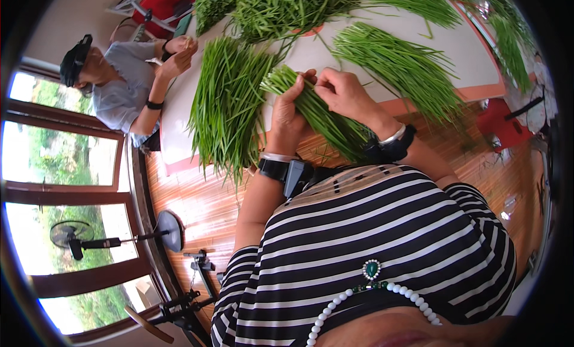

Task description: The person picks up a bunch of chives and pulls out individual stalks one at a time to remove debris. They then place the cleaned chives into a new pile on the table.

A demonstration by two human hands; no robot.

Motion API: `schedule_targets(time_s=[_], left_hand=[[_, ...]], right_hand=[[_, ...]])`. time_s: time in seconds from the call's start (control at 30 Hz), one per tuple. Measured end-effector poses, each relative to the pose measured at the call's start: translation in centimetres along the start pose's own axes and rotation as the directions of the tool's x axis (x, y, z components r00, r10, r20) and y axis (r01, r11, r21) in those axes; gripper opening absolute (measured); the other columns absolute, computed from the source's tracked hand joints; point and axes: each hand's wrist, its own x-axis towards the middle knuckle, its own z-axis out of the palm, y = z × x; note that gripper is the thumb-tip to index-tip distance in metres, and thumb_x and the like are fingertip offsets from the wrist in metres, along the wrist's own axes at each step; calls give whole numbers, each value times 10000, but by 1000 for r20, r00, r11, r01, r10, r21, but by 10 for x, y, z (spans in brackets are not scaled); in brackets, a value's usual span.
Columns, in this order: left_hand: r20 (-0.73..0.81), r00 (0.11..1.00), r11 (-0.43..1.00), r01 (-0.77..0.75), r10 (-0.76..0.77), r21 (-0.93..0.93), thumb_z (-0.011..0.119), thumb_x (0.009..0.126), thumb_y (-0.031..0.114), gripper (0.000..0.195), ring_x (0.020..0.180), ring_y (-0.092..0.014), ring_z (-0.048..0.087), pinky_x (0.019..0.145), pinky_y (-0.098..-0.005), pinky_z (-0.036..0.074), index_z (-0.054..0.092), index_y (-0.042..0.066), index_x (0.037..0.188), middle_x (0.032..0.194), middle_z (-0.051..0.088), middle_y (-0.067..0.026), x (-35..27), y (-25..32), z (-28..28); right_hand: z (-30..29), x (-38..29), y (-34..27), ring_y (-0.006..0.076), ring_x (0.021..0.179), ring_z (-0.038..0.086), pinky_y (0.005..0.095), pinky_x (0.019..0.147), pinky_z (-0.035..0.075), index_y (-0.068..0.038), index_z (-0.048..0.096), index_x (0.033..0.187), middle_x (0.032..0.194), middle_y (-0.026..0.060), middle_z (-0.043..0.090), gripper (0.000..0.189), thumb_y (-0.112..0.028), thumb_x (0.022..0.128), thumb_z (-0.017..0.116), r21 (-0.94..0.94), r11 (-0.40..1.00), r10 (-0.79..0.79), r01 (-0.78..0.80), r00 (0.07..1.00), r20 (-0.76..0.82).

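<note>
My left hand [288, 111] is wrapped around a bunch of long green stalks [320, 109], which look like garlic chives. The pale cut ends stick out past my thumb, and the leafy ends hang towards my lap over the table's near edge. My right hand [343, 91] is at the bunch's upper side, its fingers bent and pinched together close to my left fingertips. Whether a stalk is caught between them is hidden. To the left, a larger pile of chives [228, 100] lies across the table edge; another pile [394, 64] lies to the right.
The white table [309, 53] has an orange border. More greens [287, 10] are heaped at its far side. Across the left corner a person [125, 87] works with both hands raised. A red stool [502, 123] is at right; a standing fan [107, 241] is at left.
</note>
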Motion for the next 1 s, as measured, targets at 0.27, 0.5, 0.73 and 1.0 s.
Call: schedule_targets(time_s=[0.27,0.5,0.73,1.0], left_hand=[[42,999,998,-28,26,49,569,945,191,121,945,-238,597,929,-414,477,552,74,970,994,614,-89,0,2,-3],[116,992,995,-65,56,74,575,947,200,147,813,-225,570,802,-366,493,545,59,918,818,584,-53,3,0,-13],[78,991,991,-114,109,63,592,931,166,148,686,-143,497,841,-338,453,534,36,972,740,518,-15,3,-2,-8],[57,990,989,-133,129,70,595,927,147,130,689,-140,500,839,-341,452,531,43,971,747,519,-9,1,-2,-6]], right_hand=[[-83,37,25,294,797,627,383,693,496,-40,645,921,877,107,627,101,-102,840,645,-604,797,-25,-3,999,-38],[-99,55,42,287,937,581,411,751,491,-69,633,937,938,85,591,152,-79,798,693,-818,576,75,1,996,54],[-90,54,33,267,996,564,413,772,527,-93,646,855,969,55,606,53,-119,821,678,-777,624,79,-81,996,-40],[-91,48,42,276,987,564,411,788,524,-82,660,875,956,52,608,80,-100,803,689,-799,601,57,3,997,46]])
